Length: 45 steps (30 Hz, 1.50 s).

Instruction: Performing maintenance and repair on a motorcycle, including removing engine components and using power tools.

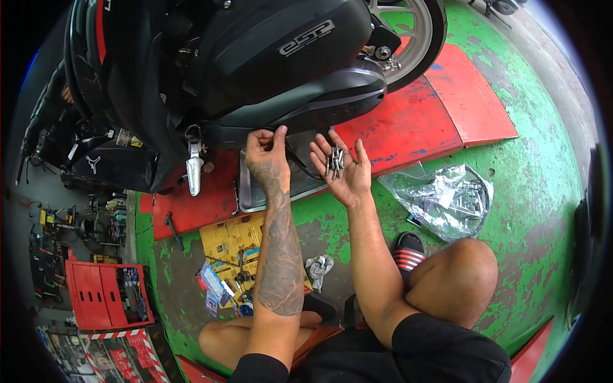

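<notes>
A black scooter (255, 76) stands in front of me, its dark lower side cover (306, 102) just beyond my hands. My left hand (267, 153) is at the lower edge of that cover, fingers curled and thumb raised against them. Whatever may be between those fingertips is hidden. Beside it, my right hand (352, 182) is turned palm up with its fingers loosely spread, cradling several metal bolts (334, 161). Below both hands is a grey metal tray (250, 205), partly covered by my left forearm.
The scooter is on a red lift platform (415, 121). A hammer (172, 231) lies by its edge. Cardboard (220, 239) with small parts, a white rag (319, 268) and a clear plastic bag (447, 198) lie on the green floor. A red tool cart (96, 297) stands at left.
</notes>
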Available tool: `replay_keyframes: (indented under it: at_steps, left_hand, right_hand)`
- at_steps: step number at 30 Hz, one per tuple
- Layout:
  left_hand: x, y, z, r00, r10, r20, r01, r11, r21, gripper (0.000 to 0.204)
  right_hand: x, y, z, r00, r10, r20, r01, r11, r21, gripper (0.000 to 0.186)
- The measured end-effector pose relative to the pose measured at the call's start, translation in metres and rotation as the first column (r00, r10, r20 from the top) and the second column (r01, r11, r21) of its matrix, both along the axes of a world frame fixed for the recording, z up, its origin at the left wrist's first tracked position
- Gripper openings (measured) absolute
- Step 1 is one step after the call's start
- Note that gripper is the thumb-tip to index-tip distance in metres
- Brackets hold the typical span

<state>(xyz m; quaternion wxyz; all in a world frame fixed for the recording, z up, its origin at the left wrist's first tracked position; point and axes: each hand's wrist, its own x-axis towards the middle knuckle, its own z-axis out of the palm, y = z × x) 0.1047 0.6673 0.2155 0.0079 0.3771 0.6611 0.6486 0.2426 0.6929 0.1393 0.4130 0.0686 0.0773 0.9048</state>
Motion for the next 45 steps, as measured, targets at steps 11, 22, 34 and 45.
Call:
replay_keyframes:
  at_steps: [11,22,34,45]
  left_hand:
    - [0.048,-0.034,0.006,0.903,-0.428,-0.036,0.41,0.883,-0.228,0.019]
    - [0.076,-0.052,0.0,0.833,-0.512,-0.21,0.295,0.731,-0.615,0.039]
    - [0.086,-0.048,-0.01,0.864,-0.435,-0.255,0.176,0.734,-0.656,0.016]
    - [0.086,-0.023,-0.004,0.876,-0.42,-0.238,0.247,0.813,-0.527,0.009]
  right_hand:
    - [0.004,0.002,-0.005,0.982,-0.013,-0.187,0.031,0.995,0.093,0.07]
    - [-0.003,-0.002,-0.005,0.986,-0.166,-0.017,0.167,0.985,0.033,0.072]
    - [-0.002,-0.001,-0.007,0.969,-0.245,0.029,0.245,0.969,-0.017,0.061]
    - [-0.014,0.004,-0.031,0.935,-0.228,0.272,0.306,0.905,-0.295,0.047]
